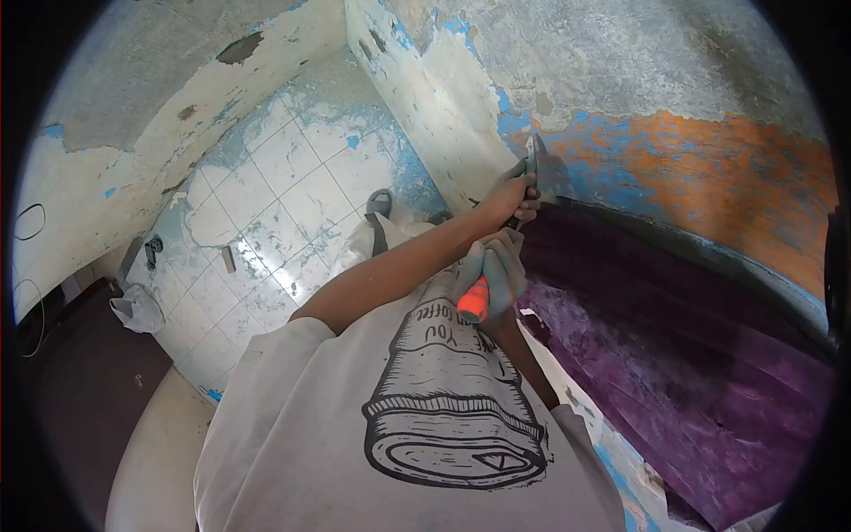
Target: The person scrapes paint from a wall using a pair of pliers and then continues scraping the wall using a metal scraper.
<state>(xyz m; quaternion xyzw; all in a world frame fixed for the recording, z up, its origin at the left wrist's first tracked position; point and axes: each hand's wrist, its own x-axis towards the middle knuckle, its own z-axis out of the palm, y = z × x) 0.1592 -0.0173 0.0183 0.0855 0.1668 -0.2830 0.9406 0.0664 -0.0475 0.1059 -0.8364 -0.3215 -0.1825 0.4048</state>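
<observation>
A long tool resembling a wall scraper, with a red-orange grip and a metal blade end, points up and away from my chest toward the peeling wall. My left hand is closed round it near the blade, close by the wall's blue and orange paint. Lower down, my right hand, grey as if gloved, wraps the handle, with the coloured end sticking out below the fist. The middle of the tool is partly hidden by my fingers.
A purple padded surface lies along the wall on the right. On the left, white tiled floor carries paint flakes, a small brown block and a white plastic bag. My sandalled foot shows ahead.
</observation>
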